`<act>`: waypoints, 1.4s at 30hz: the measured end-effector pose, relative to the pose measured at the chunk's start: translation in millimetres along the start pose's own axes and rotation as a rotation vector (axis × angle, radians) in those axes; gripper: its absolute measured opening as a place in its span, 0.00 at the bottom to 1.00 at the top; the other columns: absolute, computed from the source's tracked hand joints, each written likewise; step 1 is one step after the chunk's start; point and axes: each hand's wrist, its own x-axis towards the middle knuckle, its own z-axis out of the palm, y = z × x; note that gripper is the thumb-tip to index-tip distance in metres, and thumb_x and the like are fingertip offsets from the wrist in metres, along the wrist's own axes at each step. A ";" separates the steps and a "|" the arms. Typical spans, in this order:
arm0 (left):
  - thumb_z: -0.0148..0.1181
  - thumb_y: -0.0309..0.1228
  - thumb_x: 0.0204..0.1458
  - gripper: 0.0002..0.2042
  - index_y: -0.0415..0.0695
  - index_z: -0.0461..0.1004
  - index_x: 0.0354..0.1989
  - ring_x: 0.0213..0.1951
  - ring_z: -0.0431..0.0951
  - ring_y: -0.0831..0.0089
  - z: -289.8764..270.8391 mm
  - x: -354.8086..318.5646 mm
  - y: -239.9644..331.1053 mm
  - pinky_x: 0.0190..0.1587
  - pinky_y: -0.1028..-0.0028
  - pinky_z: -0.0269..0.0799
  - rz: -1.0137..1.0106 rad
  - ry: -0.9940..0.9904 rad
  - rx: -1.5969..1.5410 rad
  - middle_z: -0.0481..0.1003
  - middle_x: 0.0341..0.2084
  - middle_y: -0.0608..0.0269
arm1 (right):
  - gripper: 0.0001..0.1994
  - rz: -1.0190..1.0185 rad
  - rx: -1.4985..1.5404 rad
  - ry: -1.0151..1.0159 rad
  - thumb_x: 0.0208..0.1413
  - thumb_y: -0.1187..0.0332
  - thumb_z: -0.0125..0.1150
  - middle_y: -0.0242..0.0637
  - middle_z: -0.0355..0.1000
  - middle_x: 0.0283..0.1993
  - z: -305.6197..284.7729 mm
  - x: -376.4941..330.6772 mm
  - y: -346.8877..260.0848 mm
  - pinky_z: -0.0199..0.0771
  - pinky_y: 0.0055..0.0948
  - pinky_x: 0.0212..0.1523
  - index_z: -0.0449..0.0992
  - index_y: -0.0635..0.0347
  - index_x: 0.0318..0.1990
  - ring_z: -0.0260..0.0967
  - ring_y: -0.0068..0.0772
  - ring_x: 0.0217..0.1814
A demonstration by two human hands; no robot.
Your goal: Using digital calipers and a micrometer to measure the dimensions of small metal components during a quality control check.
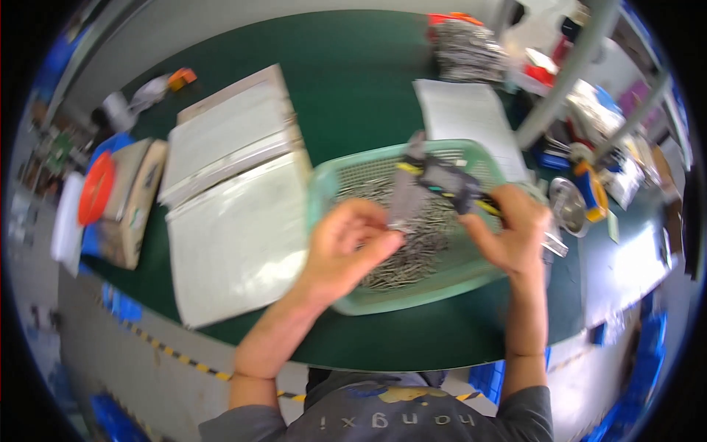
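My right hand [519, 227] is closed around a dark digital caliper [445, 183] with yellow marks, held above a light green plastic basket [401, 300]. The caliper's jaws point left, toward my left hand [350, 247]. Thumb and index finger of that hand pinch a small metal part [398, 225] at the jaws; its exact shape is too blurred to tell. Many small silvery metal pins [423, 250] lie heaped in the basket below both hands.
An open binder [236, 228] with papers lies left of the basket on the green table [353, 66]. White paper sheets [471, 118] lie behind the basket. A metal bowl [567, 205] and a yellow tape roll [591, 193] stand right. An orange-red ring [97, 188] is far left.
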 end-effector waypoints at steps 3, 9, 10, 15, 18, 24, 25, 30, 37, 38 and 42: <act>0.57 0.22 0.46 0.10 0.38 0.65 0.37 0.36 0.70 0.76 13.1 -11.9 -6.8 0.39 0.79 0.67 0.034 0.004 -0.166 0.69 0.31 0.61 | 0.15 0.077 0.077 -0.007 0.33 0.61 0.66 0.33 0.58 0.14 -8.0 -6.4 -4.6 0.49 0.24 0.15 0.68 0.62 0.22 0.51 0.26 0.13; 0.52 0.21 0.48 0.09 0.37 0.63 0.39 0.39 0.72 0.69 10.4 -43.3 -14.0 0.45 0.71 0.67 0.061 0.077 -0.314 0.71 0.36 0.54 | 0.15 0.062 0.156 -0.101 0.37 0.61 0.64 0.31 0.55 0.14 0.4 -10.1 -29.3 0.44 0.22 0.15 0.67 0.63 0.23 0.46 0.21 0.14; 0.52 0.22 0.48 0.10 0.37 0.63 0.39 0.38 0.72 0.70 9.5 -45.5 -16.7 0.45 0.71 0.67 0.083 0.098 -0.344 0.71 0.35 0.54 | 0.15 0.089 0.169 -0.121 0.37 0.61 0.64 0.31 0.55 0.14 3.2 -11.5 -32.6 0.44 0.22 0.15 0.67 0.63 0.24 0.46 0.21 0.14; 0.52 0.25 0.50 0.10 0.36 0.63 0.40 0.38 0.71 0.71 4.4 -60.5 -15.9 0.43 0.71 0.67 0.144 0.142 -0.365 0.71 0.35 0.55 | 0.15 0.082 0.153 -0.199 0.41 0.61 0.60 0.32 0.55 0.16 8.3 -14.3 -49.8 0.45 0.22 0.15 0.66 0.65 0.26 0.47 0.23 0.14; 0.51 0.24 0.50 0.10 0.37 0.64 0.40 0.38 0.71 0.71 -8.0 -68.6 -16.4 0.43 0.71 0.66 0.223 0.137 -0.257 0.70 0.35 0.55 | 0.15 0.054 0.157 -0.260 0.41 0.62 0.59 0.34 0.57 0.17 12.5 -8.9 -62.0 0.46 0.23 0.15 0.67 0.66 0.27 0.48 0.25 0.14; 0.49 0.22 0.50 0.09 0.36 0.65 0.40 0.36 0.70 0.71 -35.2 -85.9 -24.8 0.42 0.71 0.66 0.306 0.260 -0.169 0.67 0.34 0.56 | 0.14 0.026 0.151 -0.239 0.40 0.65 0.59 0.36 0.60 0.19 33.9 3.2 -77.0 0.48 0.22 0.15 0.68 0.66 0.31 0.50 0.25 0.14; 0.48 0.22 0.50 0.09 0.36 0.64 0.40 0.34 0.69 0.71 -39.0 -88.5 -24.4 0.41 0.71 0.66 0.299 0.304 -0.152 0.67 0.33 0.56 | 0.14 0.033 0.137 -0.243 0.39 0.66 0.59 0.36 0.61 0.19 36.4 5.1 -78.4 0.49 0.22 0.15 0.68 0.66 0.31 0.50 0.25 0.14; 0.47 0.22 0.50 0.08 0.37 0.63 0.40 0.33 0.69 0.72 -51.7 -98.7 -26.0 0.40 0.72 0.66 0.294 0.449 -0.191 0.67 0.33 0.56 | 0.17 -0.039 0.102 -0.305 0.36 0.61 0.65 0.34 0.61 0.19 41.6 12.1 -84.1 0.49 0.21 0.15 0.68 0.65 0.29 0.51 0.24 0.14; 0.47 0.19 0.48 0.09 0.37 0.63 0.39 0.34 0.68 0.72 -54.2 -101.2 -31.9 0.40 0.72 0.66 0.299 0.480 -0.182 0.67 0.34 0.55 | 0.31 -0.249 -0.017 -0.300 0.21 0.42 0.67 0.33 0.56 0.14 43.0 15.7 -78.3 0.49 0.23 0.15 0.64 0.62 0.18 0.52 0.27 0.14; 0.47 0.18 0.48 0.09 0.37 0.63 0.39 0.35 0.68 0.71 -54.9 -101.7 -32.5 0.40 0.72 0.66 0.324 0.464 -0.130 0.67 0.34 0.55 | 0.31 -0.250 -0.016 -0.304 0.21 0.42 0.67 0.33 0.56 0.14 41.6 16.2 -79.7 0.49 0.23 0.15 0.64 0.62 0.18 0.52 0.27 0.14; 0.47 0.18 0.48 0.09 0.38 0.63 0.39 0.35 0.68 0.71 -54.7 -102.6 -35.6 0.40 0.72 0.66 0.336 0.418 -0.086 0.66 0.34 0.54 | 0.31 -0.338 -0.091 -0.333 0.21 0.41 0.65 0.32 0.54 0.13 31.6 19.7 -86.9 0.48 0.25 0.15 0.63 0.62 0.18 0.53 0.30 0.13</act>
